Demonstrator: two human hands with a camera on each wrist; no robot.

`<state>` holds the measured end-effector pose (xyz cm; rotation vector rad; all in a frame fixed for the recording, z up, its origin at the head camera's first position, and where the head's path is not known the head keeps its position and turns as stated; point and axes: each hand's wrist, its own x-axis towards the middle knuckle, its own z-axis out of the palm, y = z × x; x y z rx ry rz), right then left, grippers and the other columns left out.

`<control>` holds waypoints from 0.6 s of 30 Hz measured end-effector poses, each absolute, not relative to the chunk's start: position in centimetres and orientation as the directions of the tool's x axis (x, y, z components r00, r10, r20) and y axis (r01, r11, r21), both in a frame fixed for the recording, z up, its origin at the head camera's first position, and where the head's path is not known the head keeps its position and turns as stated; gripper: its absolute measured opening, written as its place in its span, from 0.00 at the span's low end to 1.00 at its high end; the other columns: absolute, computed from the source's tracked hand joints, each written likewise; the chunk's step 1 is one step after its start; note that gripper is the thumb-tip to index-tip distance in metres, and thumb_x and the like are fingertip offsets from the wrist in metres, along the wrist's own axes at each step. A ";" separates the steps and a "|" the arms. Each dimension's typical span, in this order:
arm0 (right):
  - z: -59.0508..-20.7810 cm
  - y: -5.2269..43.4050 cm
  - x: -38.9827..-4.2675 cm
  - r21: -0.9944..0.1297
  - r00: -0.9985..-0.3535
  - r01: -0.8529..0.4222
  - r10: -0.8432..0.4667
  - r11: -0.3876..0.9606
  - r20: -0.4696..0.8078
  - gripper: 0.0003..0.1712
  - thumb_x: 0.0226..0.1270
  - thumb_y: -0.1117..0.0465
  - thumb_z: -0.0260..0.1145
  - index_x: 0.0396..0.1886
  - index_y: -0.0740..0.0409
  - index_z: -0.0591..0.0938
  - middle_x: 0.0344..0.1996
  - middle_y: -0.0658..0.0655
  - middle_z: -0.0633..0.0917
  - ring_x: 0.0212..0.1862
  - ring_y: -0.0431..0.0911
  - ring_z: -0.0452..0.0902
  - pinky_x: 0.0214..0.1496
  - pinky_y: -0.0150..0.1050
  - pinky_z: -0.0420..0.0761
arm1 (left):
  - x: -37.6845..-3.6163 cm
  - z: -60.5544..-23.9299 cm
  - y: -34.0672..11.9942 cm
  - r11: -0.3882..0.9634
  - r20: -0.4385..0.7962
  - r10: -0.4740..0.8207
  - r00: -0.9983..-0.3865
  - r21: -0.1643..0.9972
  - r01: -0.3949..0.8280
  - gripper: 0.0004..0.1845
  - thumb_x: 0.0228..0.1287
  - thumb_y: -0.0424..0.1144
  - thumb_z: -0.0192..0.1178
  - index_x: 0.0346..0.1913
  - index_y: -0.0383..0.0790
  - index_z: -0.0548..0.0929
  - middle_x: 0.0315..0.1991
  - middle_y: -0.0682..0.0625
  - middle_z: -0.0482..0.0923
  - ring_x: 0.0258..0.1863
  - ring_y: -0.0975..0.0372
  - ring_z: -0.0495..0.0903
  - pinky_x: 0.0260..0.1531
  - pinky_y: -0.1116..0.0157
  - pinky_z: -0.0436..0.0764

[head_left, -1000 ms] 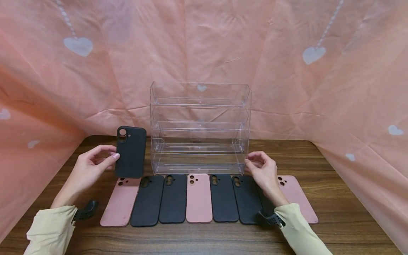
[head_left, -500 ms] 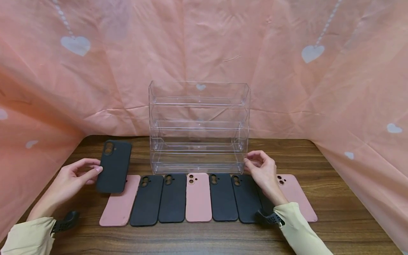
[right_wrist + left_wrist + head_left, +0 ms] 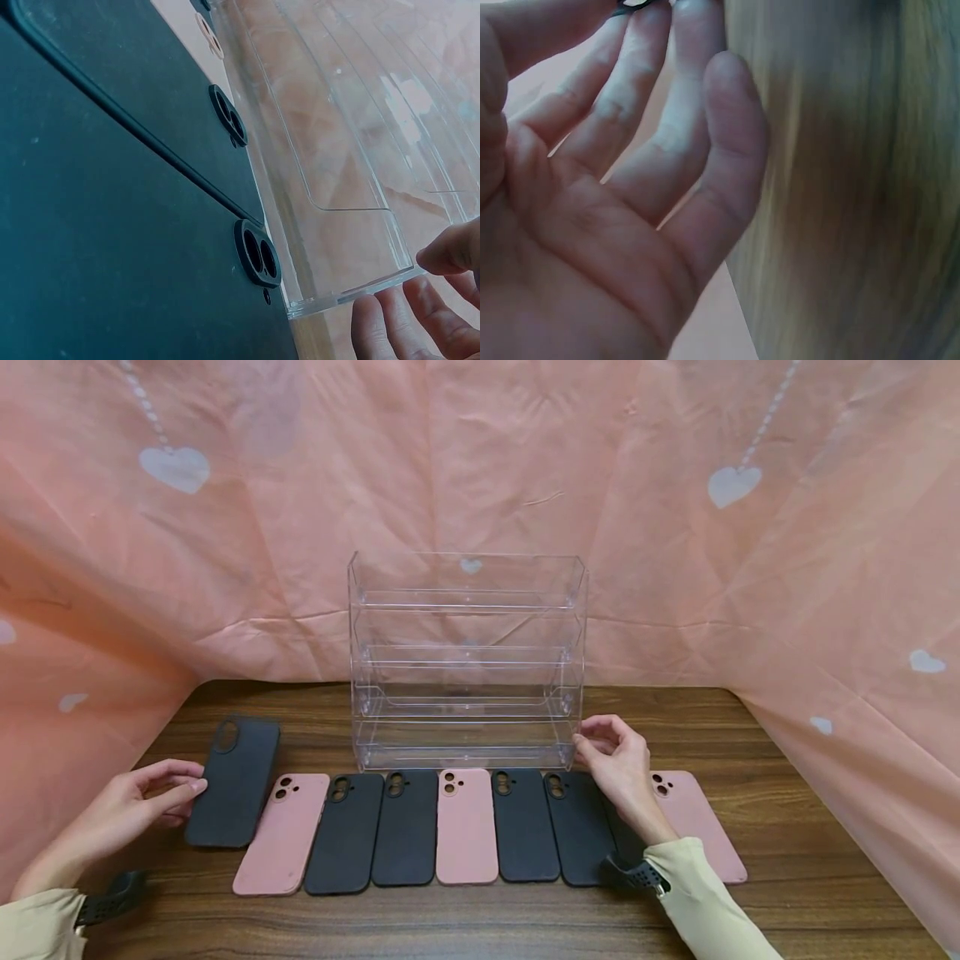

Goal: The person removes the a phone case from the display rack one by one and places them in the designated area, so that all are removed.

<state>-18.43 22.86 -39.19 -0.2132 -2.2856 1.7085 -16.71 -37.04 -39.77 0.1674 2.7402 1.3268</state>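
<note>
I have a black phone case [image 3: 234, 781] at the far left end of the row, tilted, its lower end low to the wooden surface [image 3: 787, 843] just beside the first pink case [image 3: 281, 833]; I cannot tell whether it lies fully flat. My left hand [image 3: 142, 797] is on its left edge, thumb and fingertips pinching it lightly, the fingers nearly straight; the left wrist view shows only a relaxed palm and fingers [image 3: 667, 150], too blurred to confirm the grip. To the right runs a line of cases laid backs-up in front of the clear acrylic rack [image 3: 467, 660]: pink, two black, a pink one [image 3: 467, 827], more black [image 3: 525, 825], and a last pink one [image 3: 693, 827] partly under my right forearm. My right hand [image 3: 615, 760] rests at the rack's lower right corner, fingers curled and pinching the edge of the bottom tier, which the right wrist view shows with fingertips [image 3: 450, 259] on the clear lip [image 3: 352, 296]. All four tiers look bare, so I judge the racking has not begun: every case I can see sits outside the rack, and filling the shelves is all ahead. The pink heart-print cloth [image 3: 675, 568] drapes behind and to both sides.
</note>
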 end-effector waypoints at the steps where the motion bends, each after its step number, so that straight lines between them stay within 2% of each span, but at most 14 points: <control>1: -39.2 22.9 -18.4 -0.956 -0.950 -0.048 0.281 0.290 0.133 0.14 0.67 0.70 0.69 0.50 0.67 0.81 0.46 0.65 0.86 0.37 0.34 0.87 0.39 0.33 0.89 | -16.6 -39.9 -37.3 0.626 -0.055 0.140 -0.989 0.779 0.045 0.14 0.76 0.40 0.59 0.56 0.35 0.79 0.37 0.71 0.84 0.33 0.69 0.85 0.32 0.66 0.87; 5: -39.2 22.9 -18.5 -0.956 -0.951 -0.052 0.276 0.289 0.135 0.14 0.67 0.70 0.69 0.51 0.67 0.80 0.47 0.67 0.85 0.36 0.33 0.87 0.39 0.32 0.88 | -16.3 -40.1 -38.4 0.660 -0.140 0.136 -0.981 0.751 -0.016 0.20 0.78 0.43 0.57 0.58 0.28 0.76 0.38 0.68 0.84 0.34 0.69 0.85 0.33 0.66 0.87; 8: -39.2 22.9 -18.5 -0.956 -0.952 -0.054 0.274 0.290 0.137 0.14 0.67 0.70 0.69 0.51 0.67 0.80 0.47 0.66 0.85 0.36 0.31 0.86 0.38 0.30 0.88 | -16.0 -40.1 -39.1 0.674 -0.217 0.125 -0.968 0.735 -0.078 0.24 0.78 0.46 0.56 0.60 0.26 0.74 0.39 0.66 0.84 0.35 0.69 0.84 0.35 0.65 0.87; 14: -39.3 22.9 -18.5 -0.955 -0.951 -0.058 0.274 0.292 0.141 0.14 0.67 0.70 0.69 0.50 0.67 0.80 0.46 0.64 0.86 0.37 0.32 0.86 0.38 0.30 0.88 | -15.8 -40.0 -39.8 0.698 -0.352 0.159 -0.922 0.701 -0.148 0.29 0.80 0.49 0.53 0.65 0.24 0.70 0.43 0.56 0.84 0.37 0.66 0.83 0.36 0.64 0.86; 18: -39.3 22.9 -18.5 -0.957 -0.951 -0.059 0.275 0.284 0.140 0.14 0.67 0.70 0.69 0.51 0.67 0.80 0.47 0.65 0.85 0.37 0.32 0.86 0.38 0.30 0.88 | -15.9 -40.0 -39.8 0.715 -0.385 0.193 -0.902 0.685 -0.140 0.29 0.80 0.49 0.52 0.65 0.24 0.71 0.45 0.52 0.85 0.37 0.66 0.82 0.36 0.64 0.85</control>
